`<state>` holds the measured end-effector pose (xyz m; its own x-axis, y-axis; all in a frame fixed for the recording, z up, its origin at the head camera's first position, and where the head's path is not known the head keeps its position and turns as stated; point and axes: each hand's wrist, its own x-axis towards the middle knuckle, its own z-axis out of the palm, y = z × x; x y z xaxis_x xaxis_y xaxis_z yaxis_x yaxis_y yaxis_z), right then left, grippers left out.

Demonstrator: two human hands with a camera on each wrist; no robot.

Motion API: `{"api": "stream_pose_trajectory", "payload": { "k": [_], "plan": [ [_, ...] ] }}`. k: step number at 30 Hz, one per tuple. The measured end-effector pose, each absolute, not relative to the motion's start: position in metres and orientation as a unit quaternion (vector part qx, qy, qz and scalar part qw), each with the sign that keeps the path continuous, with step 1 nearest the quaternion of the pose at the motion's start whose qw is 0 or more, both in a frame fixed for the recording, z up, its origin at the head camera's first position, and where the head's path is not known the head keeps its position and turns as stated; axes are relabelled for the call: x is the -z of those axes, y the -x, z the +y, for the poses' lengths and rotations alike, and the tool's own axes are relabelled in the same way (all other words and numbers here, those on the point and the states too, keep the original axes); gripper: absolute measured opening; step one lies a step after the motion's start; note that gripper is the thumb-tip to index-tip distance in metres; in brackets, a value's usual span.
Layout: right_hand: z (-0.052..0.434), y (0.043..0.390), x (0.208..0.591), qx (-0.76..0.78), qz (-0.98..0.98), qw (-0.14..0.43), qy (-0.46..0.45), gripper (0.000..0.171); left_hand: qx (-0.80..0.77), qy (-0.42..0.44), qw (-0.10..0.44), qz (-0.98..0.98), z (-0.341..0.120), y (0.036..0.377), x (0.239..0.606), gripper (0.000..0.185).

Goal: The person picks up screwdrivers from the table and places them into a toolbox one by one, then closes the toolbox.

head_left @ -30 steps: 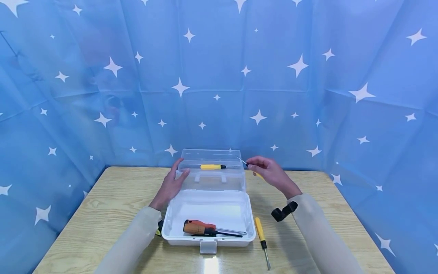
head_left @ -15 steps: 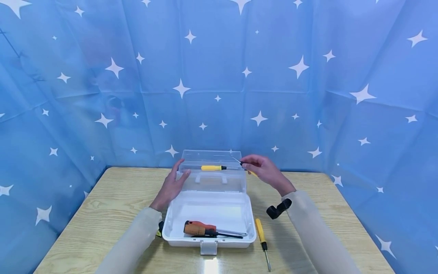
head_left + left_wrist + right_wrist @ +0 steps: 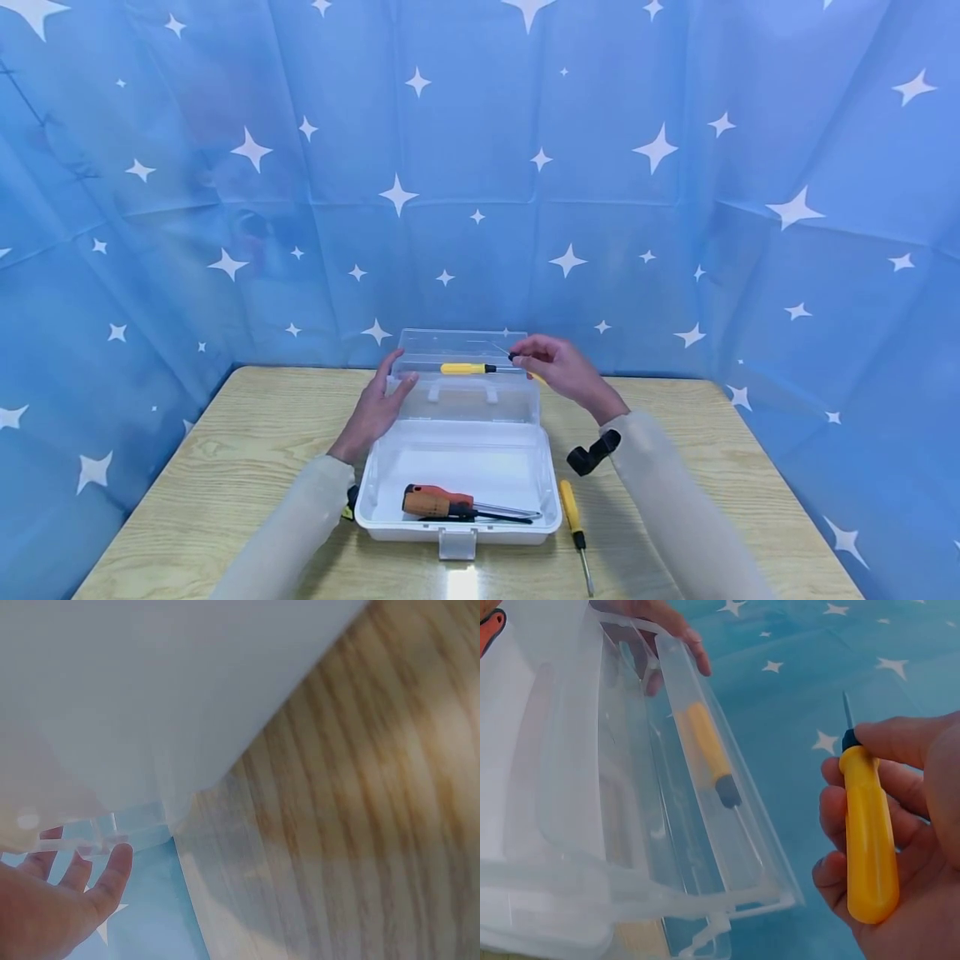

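A white toolbox [image 3: 461,467] stands with its clear lid [image 3: 427,406] raised. My left hand [image 3: 372,408] grips the lid's left edge, thumb on the inner side and fingers reaching behind. One yellow-handled screwdriver [image 3: 463,368] lies in the lid's long slot, its shaft pointing right. Near the lid's right end, my right hand [image 3: 564,375] holds a second yellow screwdriver [image 3: 870,847] by its black collar and handle. In the right wrist view its tip points up and stands apart from the lid. A wooden-handled screwdriver [image 3: 426,503] and a red-handled tool [image 3: 442,490] lie inside the box.
Another yellow screwdriver [image 3: 571,507] lies on the wooden table [image 3: 262,433], right of the box. A black and yellow object [image 3: 350,502] shows partly at the box's left, behind my forearm. A blue star-patterned curtain [image 3: 480,167] hangs behind the table.
My right hand has moved left with the screwdriver, from beside the lid to its right end. My left hand has stayed on the lid.
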<state>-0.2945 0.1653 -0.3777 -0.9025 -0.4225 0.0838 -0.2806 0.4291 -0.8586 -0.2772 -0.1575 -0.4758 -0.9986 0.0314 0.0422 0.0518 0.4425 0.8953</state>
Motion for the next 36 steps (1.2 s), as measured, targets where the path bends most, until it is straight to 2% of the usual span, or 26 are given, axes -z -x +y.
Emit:
{"api": "stream_pose_trajectory", "payload": {
  "k": [7, 17, 26, 36],
  "plan": [
    [0.155, 0.3, 0.381, 0.492, 0.838, 0.077, 0.222, 0.024, 0.528, 0.025, 0.013, -0.849, -0.159, 0.278, 0.477, 0.075],
    [0.143, 0.304, 0.383, 0.484, 0.835, 0.091, 0.244, 0.023, 0.527, 0.029, 0.012, -0.849, -0.159, 0.277, 0.476, 0.079],
    [0.133, 0.31, 0.384, 0.435, 0.857, 0.079, 0.266, 0.022, 0.532, 0.025, 0.011, -0.846, -0.159, 0.277, 0.476, 0.079],
    [0.123, 0.314, 0.388, 0.425, 0.867, 0.075, 0.248, 0.018, 0.531, 0.023, 0.008, -0.847, -0.158, 0.276, 0.476, 0.081]
  ]
}}
